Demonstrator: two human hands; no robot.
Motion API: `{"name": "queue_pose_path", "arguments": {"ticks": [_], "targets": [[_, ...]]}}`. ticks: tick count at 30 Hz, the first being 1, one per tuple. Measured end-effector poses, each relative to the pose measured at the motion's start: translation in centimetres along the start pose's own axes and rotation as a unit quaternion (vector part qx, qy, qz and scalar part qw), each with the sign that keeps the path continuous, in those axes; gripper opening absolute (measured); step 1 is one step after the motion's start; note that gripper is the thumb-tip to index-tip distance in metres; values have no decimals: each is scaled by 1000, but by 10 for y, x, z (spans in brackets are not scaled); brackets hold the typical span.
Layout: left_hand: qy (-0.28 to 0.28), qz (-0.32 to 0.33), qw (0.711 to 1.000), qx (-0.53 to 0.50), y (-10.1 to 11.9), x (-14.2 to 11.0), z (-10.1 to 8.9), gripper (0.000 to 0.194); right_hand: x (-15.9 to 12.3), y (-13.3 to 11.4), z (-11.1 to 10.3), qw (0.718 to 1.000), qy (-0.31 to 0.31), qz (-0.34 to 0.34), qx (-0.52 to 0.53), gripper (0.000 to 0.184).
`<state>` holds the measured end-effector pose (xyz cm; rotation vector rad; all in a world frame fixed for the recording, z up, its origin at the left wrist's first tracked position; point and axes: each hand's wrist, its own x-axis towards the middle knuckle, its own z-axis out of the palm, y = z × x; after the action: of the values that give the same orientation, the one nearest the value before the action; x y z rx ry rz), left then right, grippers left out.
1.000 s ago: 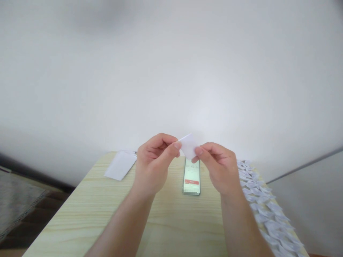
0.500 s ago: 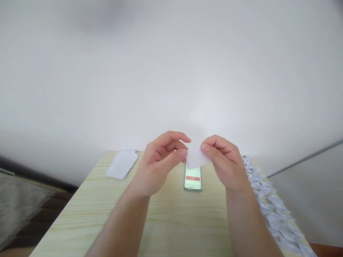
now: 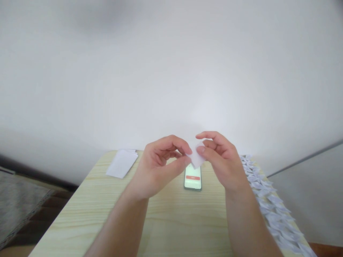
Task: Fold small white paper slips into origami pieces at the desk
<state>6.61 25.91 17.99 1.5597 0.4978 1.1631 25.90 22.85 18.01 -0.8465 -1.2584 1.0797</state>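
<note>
A small white paper piece (image 3: 197, 159) is being pinched between the left hand (image 3: 158, 167) and the right hand (image 3: 219, 160), both closed on it above the counter (image 3: 171, 221). Directly below, a phone (image 3: 193, 178) is lying flat. A paper stack (image 3: 122, 163) is resting far left; folded paper shapes (image 3: 270, 210) are lining the right edge.
</note>
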Motion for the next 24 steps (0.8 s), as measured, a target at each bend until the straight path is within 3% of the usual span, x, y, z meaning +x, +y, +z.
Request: {"name": "queue_pose_path", "arguments": {"ticks": [7,13,24], "targets": [[44,14,999,8,-1,0,1,6,-3,1,-6,993,-91,-71,1,32],[60,20,998,21,3,0,2,7,-5,-2,-5,994,-67,-83,-36,15],[56,5,997,45,4,-1,3,7,-4,-4,-5,992,-65,-94,-49,17]]}}
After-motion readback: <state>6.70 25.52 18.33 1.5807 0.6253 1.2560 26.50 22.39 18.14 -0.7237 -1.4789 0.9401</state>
